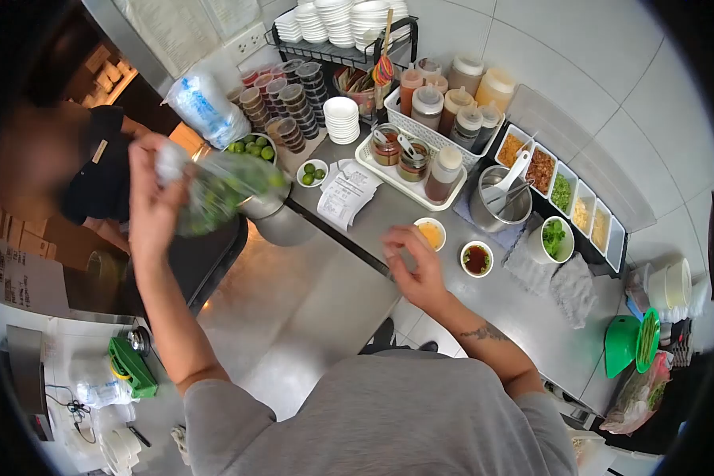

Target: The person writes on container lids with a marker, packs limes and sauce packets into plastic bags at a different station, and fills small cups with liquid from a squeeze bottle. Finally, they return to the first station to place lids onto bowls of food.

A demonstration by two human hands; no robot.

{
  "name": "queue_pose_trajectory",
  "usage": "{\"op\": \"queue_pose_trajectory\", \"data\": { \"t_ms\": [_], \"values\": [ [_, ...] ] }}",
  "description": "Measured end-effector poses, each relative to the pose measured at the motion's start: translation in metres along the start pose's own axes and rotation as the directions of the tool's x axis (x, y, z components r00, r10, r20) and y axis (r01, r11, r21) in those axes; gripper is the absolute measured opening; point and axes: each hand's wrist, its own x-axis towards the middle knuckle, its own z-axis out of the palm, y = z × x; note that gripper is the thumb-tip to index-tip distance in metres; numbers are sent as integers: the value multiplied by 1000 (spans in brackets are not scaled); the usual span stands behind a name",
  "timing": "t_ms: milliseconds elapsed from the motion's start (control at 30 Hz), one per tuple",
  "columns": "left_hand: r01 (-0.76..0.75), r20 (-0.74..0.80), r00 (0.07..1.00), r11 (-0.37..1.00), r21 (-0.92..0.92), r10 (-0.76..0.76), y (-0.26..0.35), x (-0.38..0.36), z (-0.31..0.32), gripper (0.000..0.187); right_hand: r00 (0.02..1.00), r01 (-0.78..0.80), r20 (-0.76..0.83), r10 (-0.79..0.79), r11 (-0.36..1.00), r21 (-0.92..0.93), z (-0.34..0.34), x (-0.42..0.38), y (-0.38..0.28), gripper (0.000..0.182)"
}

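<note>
Beside the yellow sauce (431,234), the right hand (420,274) hangs half-curled; well left of the sauce, the left hand (151,210) pinches a greens bag (228,190) aloft.

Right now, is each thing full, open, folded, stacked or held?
Left hand: gripping the bag, raised
Plastic bag: greens inside, held up
Right hand: loosely curled, nothing seen in it
Yellow sauce bowl: open, partly filled
Dark sauce bowl: open, partly filled
Metal pot: open, utensils standing inside
Small white bowls: stacked
Gray cloth: crumpled
Printed papers: lying unevenly
</note>
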Motion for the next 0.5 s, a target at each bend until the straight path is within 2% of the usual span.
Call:
{"op": "queue_pose_trajectory", "data": {
  "t_ms": [33, 100, 133, 167, 200, 267, 300, 367, 400, 500],
  "values": [
    [-15, 30, 999, 1000, -18, 16, -7, -15, 7, 35, 1000, 10, 27, -11, 1000, 26, 10, 8, -8, 23],
    [6, 212, 976, 977, 212, -52, -30, -54, 27, 35, 996, 29, 78, -34, 997, 73, 30, 21, -19, 27],
    [28, 275, 958, 982, 186, -79, -49, -76, 44, 26, 995, 49, 88, -53, 997, 55, 43, 24, -16, 29],
    [176, 375, 895, 963, 204, -243, -66, -95, 58, 33, 993, 69, 98, -72, 997, 38, 58, 25, -5, 31],
    [330, 456, 794, 915, 231, -402, -73, -111, 74, 28, 990, 90, 108, -92, 996, 22, 71, 23, 5, 34],
    [516, 551, 707, 856, 27, -443, -105, -141, 99, 23, 985, -28, 172, 20, 999, 41, 92, 10, 21, 36],
    [574, 555, 684, 819, -10, -472, -108, -143, 103, 22, 976, -90, 202, 79, 995, 48, 99, 6, 23, 37],
    [688, 572, 626, 721, -86, -530, -112, -146, 111, 21, 933, -310, 250, 259, 931, 192, 106, 0, 30, 34],
    [602, 501, 732, 783, -158, -462, -114, -148, 116, 20, 896, -413, 285, 340, 875, 254, 107, -2, 32, 33],
    [603, 443, 777, 729, -324, -446, -109, -150, 116, 17, 881, -470, 246, 403, 800, 372, 108, -5, 43, 27]
  ]
}}
